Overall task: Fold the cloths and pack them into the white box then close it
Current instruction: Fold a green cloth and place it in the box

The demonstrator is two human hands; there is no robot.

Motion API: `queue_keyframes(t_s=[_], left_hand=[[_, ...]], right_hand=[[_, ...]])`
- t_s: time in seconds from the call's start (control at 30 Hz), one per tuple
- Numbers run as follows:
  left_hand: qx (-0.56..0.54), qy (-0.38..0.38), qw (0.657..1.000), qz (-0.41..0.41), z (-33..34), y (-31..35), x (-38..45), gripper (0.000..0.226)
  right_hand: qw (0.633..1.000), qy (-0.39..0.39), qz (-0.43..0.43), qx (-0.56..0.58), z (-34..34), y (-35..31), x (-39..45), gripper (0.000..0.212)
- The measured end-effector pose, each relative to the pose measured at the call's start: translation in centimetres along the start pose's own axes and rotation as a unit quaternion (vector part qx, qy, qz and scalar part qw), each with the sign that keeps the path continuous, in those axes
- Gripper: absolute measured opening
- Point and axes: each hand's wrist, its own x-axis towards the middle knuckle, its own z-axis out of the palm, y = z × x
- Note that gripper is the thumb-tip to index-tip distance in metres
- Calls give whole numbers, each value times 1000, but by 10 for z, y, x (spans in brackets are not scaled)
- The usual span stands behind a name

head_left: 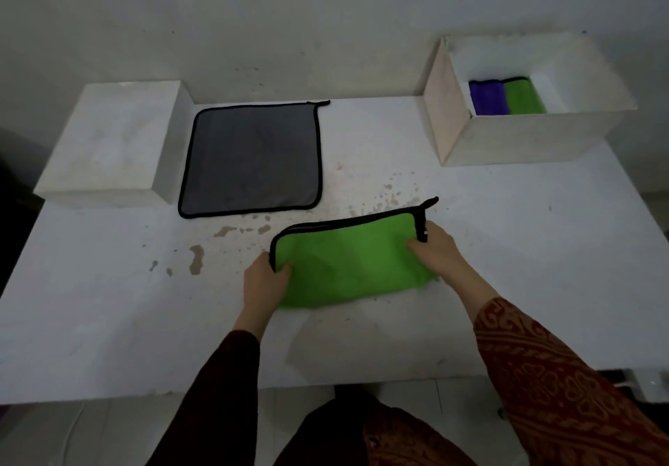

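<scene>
The green cloth (351, 262) lay folded in half on the table (506, 248), nearer the person than the open white box (525, 139). The left hand (262, 284) pinched its left end, and the right hand (432, 248) gripped the right end. It looked soft, light and floppy; the stitched black edge seemed the surest hold.

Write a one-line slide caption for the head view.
Both hands, left hand and right hand, grip a half-folded green cloth; grey cloth waits flat.
</scene>
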Motion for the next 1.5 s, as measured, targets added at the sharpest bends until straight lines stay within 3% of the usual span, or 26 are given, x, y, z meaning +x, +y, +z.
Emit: queue_keyframes(t_s=[0.13,0.47,0.53,0.6,0.67,0.7,0.8,0.87,0.97,1.07,1.17,1.23,1.3,1.5], left_hand=[[-128,34,991,-37,-1,3,-10,31],[-174,-5,984,-36,-6,-4,-10,31],[-170,-12,985,-33,-5,-5,-9,24],[-153,-17,987,-35,-5,-8,-8,28],[-146,-24,988,-40,-6,-10,-7,32],[-146,-28,988,-43,-7,-11,-7,32],[-159,-40,985,-51,-10,-11,-6,32],[-157,-45,985,-49,-11,-10,-6,32],[-156,-46,985,-48,-12,-10,-8,30],[-159,-48,985,-46,-12,-11,-9,22],[-164,-39,984,-53,-15,-6,-10,16],[-185,-28,981,-53,-15,-6,-10,30],[-216,-34,974,-60,-16,-7,-9,39],[-242,-65,965,-78,-19,-10,-5,27]], right_hand=[[996,-29,-46,73,26,-39,-25,28],[973,-201,-115,-15,145,-91,-43,44],[973,-173,-147,-36,142,-87,-44,40],[979,-62,-177,-81,133,-75,-42,37],[978,46,-158,-129,121,-54,-39,41],[983,63,-117,-125,116,-45,-37,46],[996,13,4,-86,107,-31,-31,65],[998,-14,18,-57,109,-37,-30,63],[999,12,-33,-11,120,-53,-37,47],[989,35,-140,-25,138,-67,-52,44],[976,-61,-200,-53,157,-74,-62,58],[966,-133,-207,-83,167,-73,-66,64],[958,-164,-210,-107,176,-73,-67,65],[932,-272,-199,-133,172,-77,-54,62]])
